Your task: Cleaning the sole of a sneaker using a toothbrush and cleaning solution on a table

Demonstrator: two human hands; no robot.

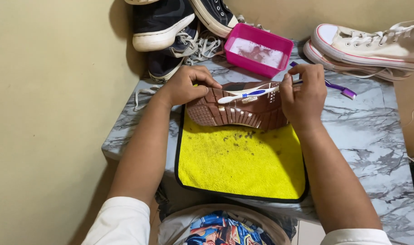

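Left hand [185, 85]: fingers curled and pressed down on the toe end of one brown shoe [238, 110], which lay sole-up across the far edge of a yellow cloth [241, 161], itself spread on the near part of a marble-patterned table [370, 131]. Right hand [303, 93]: fingers pinched together on the handle of one white-and-blue toothbrush [247, 95], its head resting on the sole near the middle. Step, as judged: scrubbing the grooved sole; dark specks dotted the cloth just near of the shoe. The next stroke would call for a firm hold at the toe and the bristles kept pressed into the grooves. Further items: one pink tub [259, 49] of whitish liquid, far of the shoe; one purple brush [336, 86], partly hidden behind the right hand; dark sneakers [170, 27] at far left, at least three; two white sneakers [370, 47] at far right
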